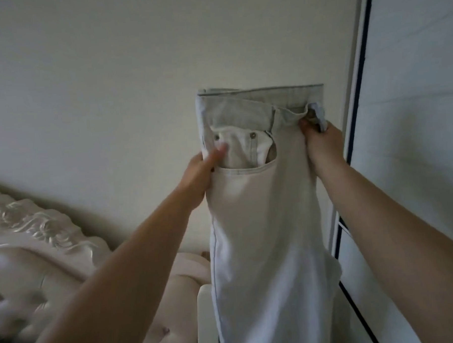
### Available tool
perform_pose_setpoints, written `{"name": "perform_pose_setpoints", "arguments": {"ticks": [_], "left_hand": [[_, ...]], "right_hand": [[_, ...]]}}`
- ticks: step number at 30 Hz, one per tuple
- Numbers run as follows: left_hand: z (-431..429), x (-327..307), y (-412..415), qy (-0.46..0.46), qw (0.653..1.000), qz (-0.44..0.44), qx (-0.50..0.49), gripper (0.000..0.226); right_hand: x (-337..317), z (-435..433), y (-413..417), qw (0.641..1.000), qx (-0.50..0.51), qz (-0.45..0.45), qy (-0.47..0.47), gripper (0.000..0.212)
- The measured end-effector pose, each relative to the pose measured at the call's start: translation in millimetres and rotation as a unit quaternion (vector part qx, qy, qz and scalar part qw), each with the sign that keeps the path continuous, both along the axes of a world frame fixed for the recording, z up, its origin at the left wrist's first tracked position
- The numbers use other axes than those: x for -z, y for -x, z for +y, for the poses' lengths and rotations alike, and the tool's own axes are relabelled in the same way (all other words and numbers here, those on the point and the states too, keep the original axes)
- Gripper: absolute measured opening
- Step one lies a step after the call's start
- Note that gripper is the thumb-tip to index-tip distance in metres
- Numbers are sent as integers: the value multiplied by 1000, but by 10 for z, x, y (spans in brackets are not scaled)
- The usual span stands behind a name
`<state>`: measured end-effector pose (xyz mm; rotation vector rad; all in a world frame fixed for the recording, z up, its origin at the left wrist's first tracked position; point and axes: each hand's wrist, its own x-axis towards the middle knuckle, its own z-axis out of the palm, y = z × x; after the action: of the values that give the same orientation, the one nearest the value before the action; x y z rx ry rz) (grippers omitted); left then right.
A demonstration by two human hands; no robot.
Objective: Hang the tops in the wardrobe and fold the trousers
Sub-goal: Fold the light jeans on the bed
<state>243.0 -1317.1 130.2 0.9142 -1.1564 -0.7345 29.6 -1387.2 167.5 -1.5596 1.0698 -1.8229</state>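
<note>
1. The pale trousers (262,222) are hanging upright in front of the wall (110,72), waistband uppermost — held in the air between both hands.
2. The left hand (198,176) is gripping the trousers' left edge beside the front pocket, thumb pressing on the cloth.
3. The right hand (321,142) is clutching the waistband corner — fingers curled round the fabric.
4. A padded headboard (40,246) is sitting at lower left; the wardrobe (413,109) is standing at right.
</note>
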Motion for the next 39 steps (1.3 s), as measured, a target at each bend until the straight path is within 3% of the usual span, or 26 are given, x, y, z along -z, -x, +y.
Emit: {"name": "perform_pose_setpoints", "arguments": {"ticks": [3,7,9,12,14,17,22,27,29,32,34,36,39], "left_hand": [[-27,337,54,-40,997,-39,-58,24],[-58,-5,-96,-41,969,-134,-204,38],[-17,-274,-135,3,964,-139,-228,40],[28,-486,-132,57,984,-5,-168,37],[-13,-360,-110,-13,995,40,-95,45],[-137,67,-119,-79,992,62,-79,39],[-258,317,-173,-88,983,-54,-154,33],[-289,270,-198,-83,967,-123,-206,38],[-253,94,-239,-66,981,-57,-176,46],[-188,-73,-297,-20,991,120,49,55],[-132,92,-266,-24,994,61,91,50],[-51,361,-195,-52,998,-16,45,42],[-5,569,-204,-73,995,-51,-51,37]], "right_hand": [[123,-58,28,999,21,26,-18,25],[-92,-7,130,995,27,96,21,22],[-330,67,154,994,23,89,55,16],[-589,132,111,994,28,41,98,26],[-533,60,41,996,14,44,81,15],[-148,-116,-16,996,28,79,14,25],[290,-247,41,993,10,96,-74,28],[281,-230,67,991,5,104,-79,30],[119,-187,61,994,5,92,-60,26],[-118,-123,14,998,-31,-12,-50,16],[-119,-136,-36,997,-28,-45,-58,22],[-2,-193,-77,998,-1,-14,-57,29],[208,-222,-112,997,30,57,-51,29]]}}
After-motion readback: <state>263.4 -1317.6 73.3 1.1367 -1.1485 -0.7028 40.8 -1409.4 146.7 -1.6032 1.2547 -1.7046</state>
